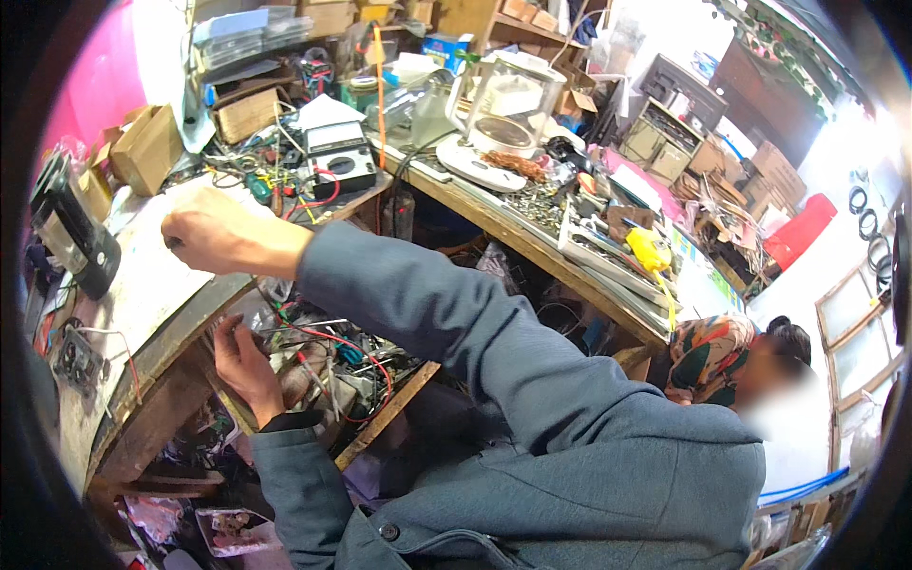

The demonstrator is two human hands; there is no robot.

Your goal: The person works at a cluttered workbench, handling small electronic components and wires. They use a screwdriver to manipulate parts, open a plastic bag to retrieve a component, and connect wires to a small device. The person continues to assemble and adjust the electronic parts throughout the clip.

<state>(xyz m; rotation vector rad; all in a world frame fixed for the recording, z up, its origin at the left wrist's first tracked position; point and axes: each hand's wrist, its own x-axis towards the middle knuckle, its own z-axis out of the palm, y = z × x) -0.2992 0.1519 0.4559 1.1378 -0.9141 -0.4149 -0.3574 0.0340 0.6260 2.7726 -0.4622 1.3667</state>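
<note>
My right hand [214, 230] reaches across over the pale worktop [157, 275] on the left, fingers curled in. A small dark bit shows at its fingertips, too little to name. Lower down, my left hand [249, 372] is at the left side of a pulled-out drawer [389, 413], its fingers loosely bent and apart with nothing visible in them. Inside the drawer lie jumbled metal tools and a red wire lead [385, 366]. Left of my right hand, a tall black and silver appliance [78, 228] stands on the worktop.
An analog meter [340, 160] sits among wires on the back bench. Farther right are a clear jug-like appliance [513, 100], heaped small parts and a yellow object [649, 249]. Cardboard boxes [147, 150] stand at the far left. Another person [712, 356] is at the right.
</note>
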